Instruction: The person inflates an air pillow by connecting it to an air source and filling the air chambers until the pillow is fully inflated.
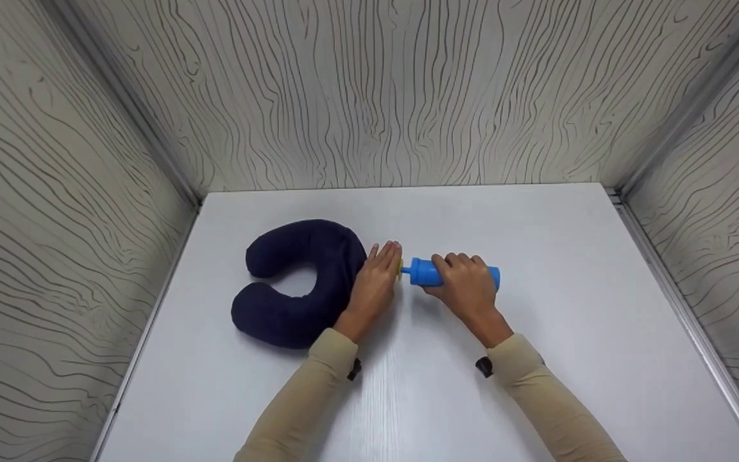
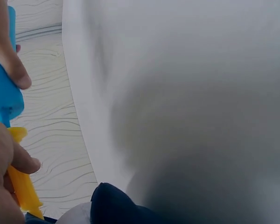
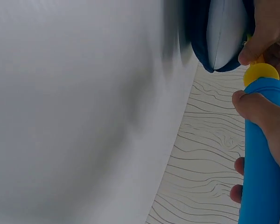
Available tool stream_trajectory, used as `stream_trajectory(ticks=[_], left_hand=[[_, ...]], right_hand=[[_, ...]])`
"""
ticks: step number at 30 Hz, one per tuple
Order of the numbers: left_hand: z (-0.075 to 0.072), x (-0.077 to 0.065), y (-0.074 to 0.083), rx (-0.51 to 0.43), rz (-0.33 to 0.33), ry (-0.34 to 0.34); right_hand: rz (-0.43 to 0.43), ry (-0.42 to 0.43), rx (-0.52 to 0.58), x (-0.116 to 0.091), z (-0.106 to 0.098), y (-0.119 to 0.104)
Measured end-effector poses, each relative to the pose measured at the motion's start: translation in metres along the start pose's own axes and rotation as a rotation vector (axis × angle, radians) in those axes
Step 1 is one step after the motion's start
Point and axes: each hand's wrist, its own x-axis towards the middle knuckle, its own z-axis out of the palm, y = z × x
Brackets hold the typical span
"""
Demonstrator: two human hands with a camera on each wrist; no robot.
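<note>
A dark navy U-shaped neck pillow (image 1: pixel 334 266) lies on the table, its opening to the left. My left hand (image 1: pixel 374 282) is at the pillow's right side and pinches the yellow nozzle (image 2: pixel 24 186) of a hand pump between thumb and fingers. The nozzle's far end meets the pillow's edge, but the join is hidden by the hand. My right hand (image 1: pixel 467 285) grips the blue barrel (image 3: pixel 263 163) of the pump, fingers wrapped round it. In the head view a short blue rod (image 1: pixel 406 270) shows between barrel and yellow flange; in the right wrist view barrel and flange look close together.
The white table (image 1: pixel 568 385) carries the pillow and pump. Wood-grain patterned panels (image 1: pixel 369 96) stand behind it and at both sides, with a metal rail (image 1: pixel 684 308) along the right edge. A light-grey underside (image 3: pixel 226 32) of the pillow shows in the right wrist view.
</note>
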Motion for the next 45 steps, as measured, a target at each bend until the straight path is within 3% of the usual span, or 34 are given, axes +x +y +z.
stream_trajectory(ticks=[9,18,24,31,38,41,45], left_hand=[[0.002,0.001,0.007,0.031,0.03,-0.011],[-0.001,0.005,0.006,0.041,0.053,-0.119],[-0.001,0.006,0.003,0.088,0.068,-0.155],[0.0,0.005,-0.002,0.018,0.075,-0.121],[0.0,0.002,-0.013,0.015,0.06,-0.047],[-0.003,-0.001,-0.019,0.007,0.038,-0.047],[-0.008,-0.003,-0.024,-0.003,-0.005,-0.096]], right_hand=[[0.009,0.003,0.007,-0.001,0.004,-0.008],[-0.019,0.001,0.003,0.001,0.005,-0.007],[-0.044,-0.055,0.046,0.002,0.005,-0.01],[-0.078,-0.109,0.065,0.007,0.005,-0.016],[-0.05,-0.189,0.091,0.014,0.002,-0.021],[-0.037,-0.225,0.078,0.015,0.0,-0.024],[-0.039,-0.241,0.058,0.017,0.001,-0.027]])
